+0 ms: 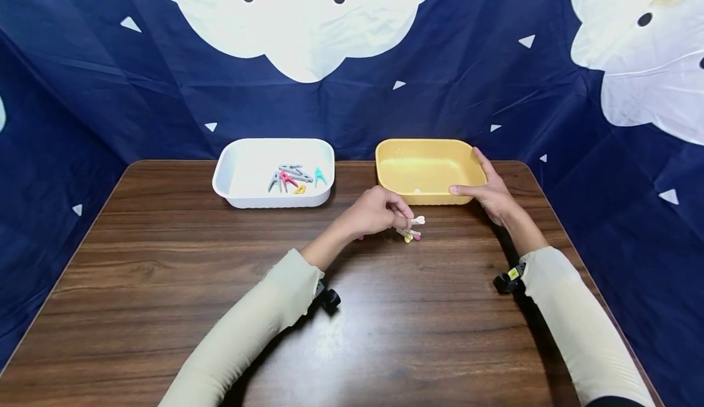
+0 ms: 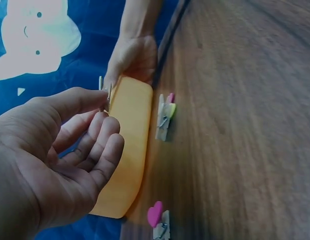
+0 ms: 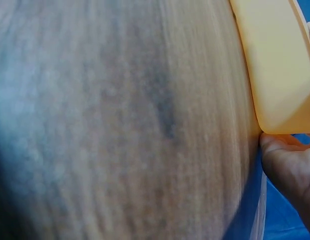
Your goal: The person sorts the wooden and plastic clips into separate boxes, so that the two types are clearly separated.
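My left hand pinches a small wooden clothespin with a white ornament between thumb and fingertips, near the front of the yellow bin. The other fingers curl loosely in the left wrist view. Below it on the table lie small wooden clothespins with a pink and a yellow heart, close together. Another clothespin with a pink heart lies further left, mostly behind the left hand in the head view. My right hand holds the right end of the yellow bin, thumb at its front rim and fingers along the side.
On the left at the back edge stands a white bin with several plastic clothespins in grey, pink, teal and yellow. A dark blue cloth with cloud prints hangs behind the brown wooden table.
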Demonstrator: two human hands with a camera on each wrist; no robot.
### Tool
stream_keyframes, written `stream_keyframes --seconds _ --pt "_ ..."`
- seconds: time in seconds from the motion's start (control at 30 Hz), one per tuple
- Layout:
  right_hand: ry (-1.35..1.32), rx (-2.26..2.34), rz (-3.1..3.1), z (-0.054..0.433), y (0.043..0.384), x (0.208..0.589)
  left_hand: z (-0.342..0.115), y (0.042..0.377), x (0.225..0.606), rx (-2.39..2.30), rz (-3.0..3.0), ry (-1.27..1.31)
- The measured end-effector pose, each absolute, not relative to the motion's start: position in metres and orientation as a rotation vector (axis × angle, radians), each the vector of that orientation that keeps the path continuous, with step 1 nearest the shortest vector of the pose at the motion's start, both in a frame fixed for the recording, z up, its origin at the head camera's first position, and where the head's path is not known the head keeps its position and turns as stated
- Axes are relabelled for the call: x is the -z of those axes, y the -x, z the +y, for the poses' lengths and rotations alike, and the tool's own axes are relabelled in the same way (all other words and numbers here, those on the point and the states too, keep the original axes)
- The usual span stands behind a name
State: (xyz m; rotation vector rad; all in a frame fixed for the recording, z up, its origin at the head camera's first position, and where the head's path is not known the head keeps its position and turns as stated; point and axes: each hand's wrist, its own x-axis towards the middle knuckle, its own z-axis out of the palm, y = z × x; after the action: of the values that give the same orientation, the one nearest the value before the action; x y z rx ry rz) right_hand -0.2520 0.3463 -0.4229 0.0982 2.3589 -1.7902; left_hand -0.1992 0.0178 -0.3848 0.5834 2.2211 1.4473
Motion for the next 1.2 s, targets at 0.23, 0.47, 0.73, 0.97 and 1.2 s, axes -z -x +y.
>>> stream_keyframes --seconds 0.23,0.47,0.73,0.97,1.2 --pt "-0.091 1.795 2.367 0.347 0.251 0.424 0.020 0.207 0.378 -1.543 2.189 -0.538" --pt "-0.096 1.806 2.356 0.347 0.252 0.422 0.021 0.213 0.375 -1.628 2.173 -0.500" --pt "-0.097 1.801 2.357 0.347 0.251 0.424 0.019 0.217 0.380 -1.669 2.168 -0.467" --pt "-0.098 1.810 2.343 0.347 0.252 0.423 0.023 0.222 0.376 -1.727 2.162 -0.445" --pt "-0.102 1.813 2.343 0.348 0.252 0.425 0.027 0.225 0.377 -1.752 2.169 -0.431"
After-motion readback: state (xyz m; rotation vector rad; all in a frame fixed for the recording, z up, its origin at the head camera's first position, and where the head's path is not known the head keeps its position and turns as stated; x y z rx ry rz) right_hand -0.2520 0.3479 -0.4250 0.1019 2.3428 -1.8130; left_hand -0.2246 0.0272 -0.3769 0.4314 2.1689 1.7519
